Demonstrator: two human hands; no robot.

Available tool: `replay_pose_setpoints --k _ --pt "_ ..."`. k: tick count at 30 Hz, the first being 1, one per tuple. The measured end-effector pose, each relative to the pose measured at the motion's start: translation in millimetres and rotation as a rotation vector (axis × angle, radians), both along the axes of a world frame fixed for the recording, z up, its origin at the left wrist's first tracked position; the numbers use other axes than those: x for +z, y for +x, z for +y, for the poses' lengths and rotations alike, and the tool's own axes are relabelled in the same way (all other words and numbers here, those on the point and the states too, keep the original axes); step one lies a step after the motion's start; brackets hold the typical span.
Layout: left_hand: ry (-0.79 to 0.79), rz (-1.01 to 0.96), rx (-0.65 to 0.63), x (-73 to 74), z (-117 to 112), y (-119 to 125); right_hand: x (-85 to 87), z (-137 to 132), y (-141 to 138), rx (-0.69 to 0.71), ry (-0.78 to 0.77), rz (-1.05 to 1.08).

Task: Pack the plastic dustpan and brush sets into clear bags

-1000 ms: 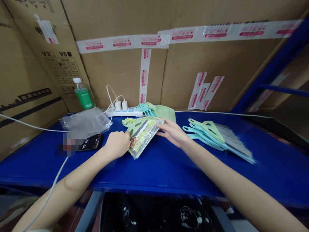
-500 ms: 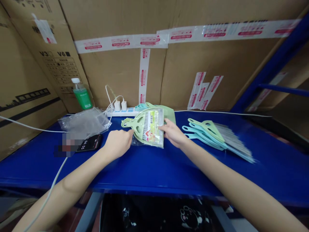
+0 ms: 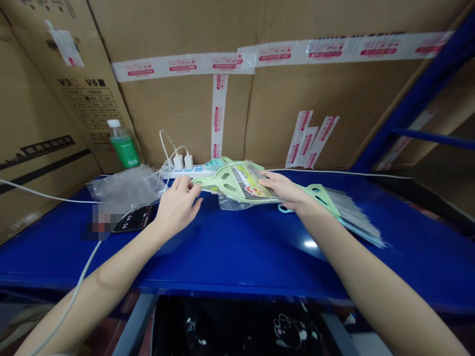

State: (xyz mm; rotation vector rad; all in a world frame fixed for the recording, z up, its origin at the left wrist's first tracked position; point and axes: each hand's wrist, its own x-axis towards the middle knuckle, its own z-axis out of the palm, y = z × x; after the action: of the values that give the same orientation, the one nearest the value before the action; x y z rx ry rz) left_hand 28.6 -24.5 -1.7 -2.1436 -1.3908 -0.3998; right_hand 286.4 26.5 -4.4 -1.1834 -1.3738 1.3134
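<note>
A light green dustpan and brush set (image 3: 226, 184) in clear plastic, with a yellow and red label, lies at the back of the blue table, its handle to the left. My right hand (image 3: 285, 190) grips its wide right end, fingers on top of the wrapping. At the handle end, my left hand (image 3: 178, 203) has its fingertips against the handle, the thumb held apart and nothing gripped. Other green and blue dustpan pieces show partly behind the set. To the right, beyond my right forearm, several green and blue brushes (image 3: 352, 215) with grey bristles are stacked.
A white power strip (image 3: 196, 172) with plugged chargers stands against the cardboard. On the left are a bottle of green liquid (image 3: 125, 148), crumpled clear plastic bags (image 3: 128, 185) and a black phone (image 3: 133, 219). A white cable crosses my left forearm. Cardboard walls the back.
The dustpan set has turned and moved back and right, now lying flatter. My left hand has loosened from its handle, while my right hand moved right with the wide end.
</note>
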Motion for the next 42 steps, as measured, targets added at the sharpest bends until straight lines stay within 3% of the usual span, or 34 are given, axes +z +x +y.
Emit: replay_pose_setpoints --k 4,9,15,20,29,36,42 --pt "-0.060 -0.094 0.098 0.9 -4 4 1.4 -1 3 -0.055 -0.093 0.008" --pt "-0.190 -0.087 0.168 3.8 -4 6 4.1 -5 1 0.080 -0.076 -0.057" --pt "-0.421 0.151 0.123 1.8 -6 9 -2.6 -3 3 0.133 0.094 -0.443" --pt "-0.387 0.176 0.160 0.1 -6 11 -1.1 -3 12 0.177 0.396 -0.786" --pt "-0.327 0.104 0.241 -0.9 -3 10 9.1 -26 -4 0.408 0.695 -1.009" --pt "-0.303 0.041 0.242 1.2 -3 10 -1.7 -25 -22 0.233 0.993 -1.166" --pt "-0.274 -0.030 0.220 4.7 -5 10 10.4 -28 -16 0.228 0.985 -1.097"
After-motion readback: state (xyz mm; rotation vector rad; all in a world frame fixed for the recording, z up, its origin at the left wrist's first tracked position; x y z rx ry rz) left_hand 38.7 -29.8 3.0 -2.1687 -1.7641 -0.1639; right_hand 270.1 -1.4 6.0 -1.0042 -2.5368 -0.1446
